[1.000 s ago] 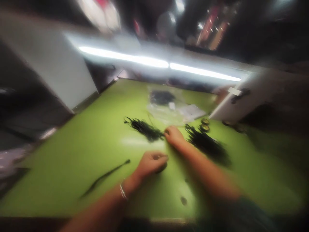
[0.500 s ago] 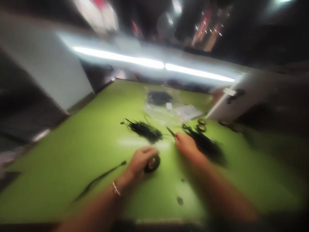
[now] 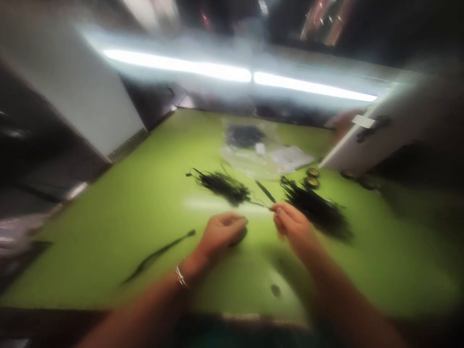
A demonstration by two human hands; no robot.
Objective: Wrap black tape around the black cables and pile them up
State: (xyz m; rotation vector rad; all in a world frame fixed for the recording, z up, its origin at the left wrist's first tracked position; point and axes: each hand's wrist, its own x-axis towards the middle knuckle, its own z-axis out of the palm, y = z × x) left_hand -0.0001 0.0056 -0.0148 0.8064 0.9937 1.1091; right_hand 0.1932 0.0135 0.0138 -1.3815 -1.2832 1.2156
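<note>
My left hand point(image 3: 221, 233), with a bracelet at the wrist, is closed around a black roll of tape point(image 3: 239, 238), mostly hidden under the fingers. Thumb and forefinger of my right hand point(image 3: 292, 222) pinch the end of a thin wire point(image 3: 259, 203). That wire leads left to a bundle of black cables point(image 3: 221, 186) on the green table. A slim dark tool point(image 3: 266, 191), its kind blurred, lies just beyond my right fingertips. A second bundle of black cables point(image 3: 315, 205) is to the right of that hand.
The green table point(image 3: 163, 193) also bears a single black cable point(image 3: 159, 253) at left and small tape rolls point(image 3: 312, 179) at right. Toward the back lie a clear plastic bag point(image 3: 246, 140) with dark contents and a white paper point(image 3: 292, 158). Side panels and a tube light point(image 3: 177, 65) frame the back.
My right hand has drawn back slightly from the dark tool and now pinches the wire end. My left hand has turned, covering more of the tape roll. The view has tilted down a little.
</note>
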